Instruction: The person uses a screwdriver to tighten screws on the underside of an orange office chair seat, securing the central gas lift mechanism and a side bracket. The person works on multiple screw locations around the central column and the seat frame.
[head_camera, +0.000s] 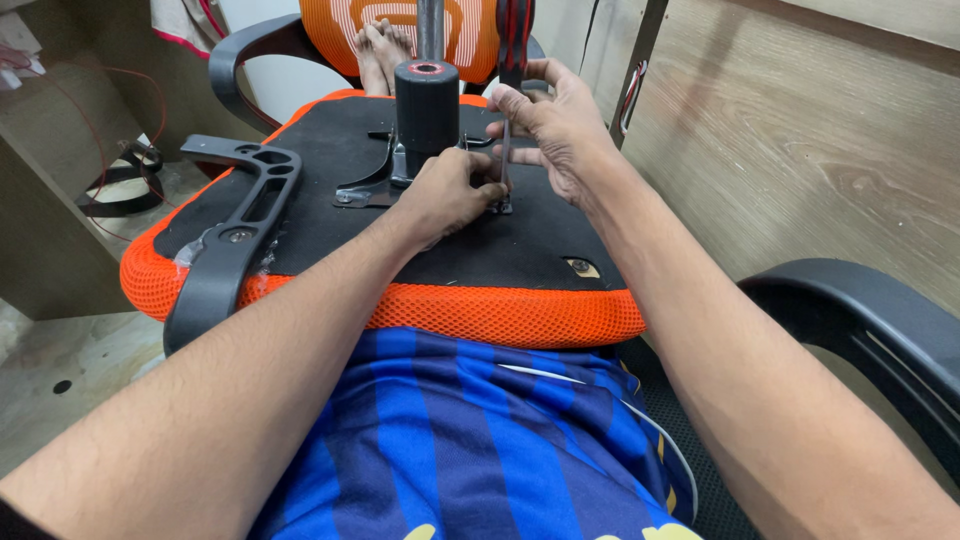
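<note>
An upturned office chair seat (330, 150), black underneath with orange mesh edging, lies across my lap. A metal mechanism plate (365, 190) with a black cylinder (426, 105) is fixed at its middle. My left hand (447, 190) is closed at the plate's right edge, pinching something small that I cannot make out. My right hand (550, 120) grips a screwdriver (512, 60) with a red and black handle, its shaft pointing down at the plate beside my left fingers.
A black armrest (225, 240) is attached to the seat's left side. Another black armrest (870, 330) sits at my right. An orange chair back (470, 35) and bare feet (380, 50) lie beyond the seat. A wooden panel (800, 130) stands on the right.
</note>
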